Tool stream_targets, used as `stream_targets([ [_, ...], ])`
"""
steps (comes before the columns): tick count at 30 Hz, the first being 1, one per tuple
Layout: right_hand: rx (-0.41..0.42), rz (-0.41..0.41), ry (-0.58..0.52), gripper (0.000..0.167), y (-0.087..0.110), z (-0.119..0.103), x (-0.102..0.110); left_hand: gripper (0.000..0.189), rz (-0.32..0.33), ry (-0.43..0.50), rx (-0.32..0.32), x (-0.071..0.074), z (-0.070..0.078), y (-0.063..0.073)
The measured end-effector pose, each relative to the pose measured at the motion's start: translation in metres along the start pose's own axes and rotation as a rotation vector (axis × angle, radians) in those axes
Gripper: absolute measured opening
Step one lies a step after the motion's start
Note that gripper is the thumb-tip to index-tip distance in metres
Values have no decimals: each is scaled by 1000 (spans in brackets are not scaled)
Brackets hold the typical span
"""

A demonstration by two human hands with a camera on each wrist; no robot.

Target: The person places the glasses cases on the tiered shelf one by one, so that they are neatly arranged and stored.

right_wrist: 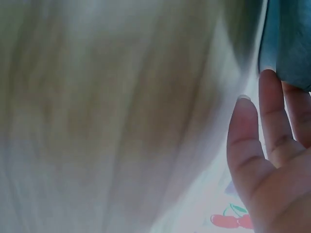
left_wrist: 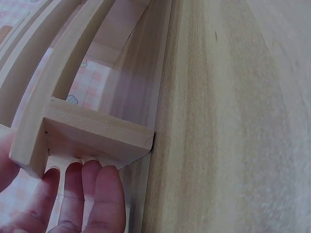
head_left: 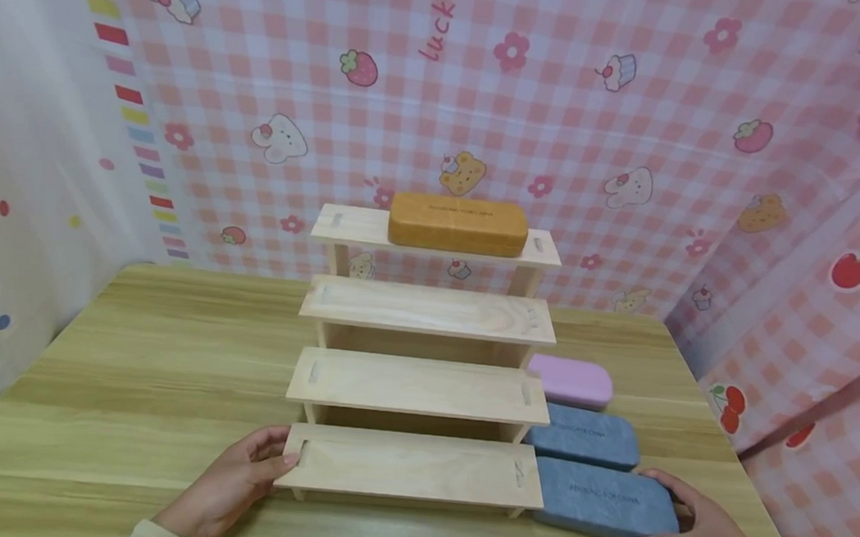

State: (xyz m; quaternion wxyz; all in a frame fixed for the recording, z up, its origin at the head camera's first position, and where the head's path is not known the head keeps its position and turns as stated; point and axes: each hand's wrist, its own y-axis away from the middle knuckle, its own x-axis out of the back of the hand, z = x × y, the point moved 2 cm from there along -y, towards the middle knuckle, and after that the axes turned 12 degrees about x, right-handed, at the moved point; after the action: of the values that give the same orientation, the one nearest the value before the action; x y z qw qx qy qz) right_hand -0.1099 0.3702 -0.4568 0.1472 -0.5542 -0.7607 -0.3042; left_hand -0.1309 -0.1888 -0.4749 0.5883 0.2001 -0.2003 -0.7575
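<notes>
A light wooden stepped rack (head_left: 423, 387) stands on the table, with an orange-brown glasses case (head_left: 458, 225) on its top step. My left hand (head_left: 228, 482) grips the left end of the lowest step, thumb on top. In the left wrist view its fingers (left_wrist: 109, 194) reach beneath the step, beside the upright. To the right of the rack, my right hand (head_left: 706, 528) holds the right end of the front blue glasses case (head_left: 608, 501). The right wrist view shows only part of that hand, its fingertips at the case (right_wrist: 296, 43). The case's left end touches or nearly touches the rack.
Behind the held case lie a second blue glasses case (head_left: 590, 436) and a lilac case (head_left: 574, 382), both partly hidden by the rack. The wood-grain table (head_left: 173, 351) meets a pink checked curtain (head_left: 438, 129) at the back, with more cloth at both sides.
</notes>
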Motion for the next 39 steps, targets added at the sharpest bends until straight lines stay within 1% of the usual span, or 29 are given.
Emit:
stream_targets([
  [8,-24,-10,-4,85,8,4,12,64,7,-1,-1,0,0,0],
  [10,-12,-15,-27,85,11,5,13,64,13,-1,1,0,0,0],
  [15,25,23,-29,82,18,8,19,63,17,-3,-4,0,0,0],
  [18,55,62,-16,72,21,11,24,62,15,-4,-5,-1,-1,-1],
  [19,65,70,-36,67,21,13,26,62,16,-4,-4,-1,-1,0],
  [20,73,79,-50,67,21,13,28,62,13,-7,-7,-1,-1,0],
  [22,72,90,-76,68,22,13,30,62,15,-6,-5,-1,-1,0],
  [24,61,89,-91,77,23,11,33,62,12,-9,-10,-1,-1,0],
  [27,30,97,-56,86,23,5,37,63,13,-6,-6,-1,0,0],
  [28,20,93,-56,88,22,2,39,63,10,-6,-8,0,0,0],
  [31,16,116,-43,90,22,-6,42,64,7,-8,-10,0,-1,0],
  [34,59,156,-19,89,22,-12,45,64,9,-7,-6,0,-1,0],
  [36,127,200,4,87,23,-15,47,63,11,-7,-3,0,-1,0],
  [39,262,255,12,77,23,-20,51,63,12,-3,-4,0,-1,0],
])
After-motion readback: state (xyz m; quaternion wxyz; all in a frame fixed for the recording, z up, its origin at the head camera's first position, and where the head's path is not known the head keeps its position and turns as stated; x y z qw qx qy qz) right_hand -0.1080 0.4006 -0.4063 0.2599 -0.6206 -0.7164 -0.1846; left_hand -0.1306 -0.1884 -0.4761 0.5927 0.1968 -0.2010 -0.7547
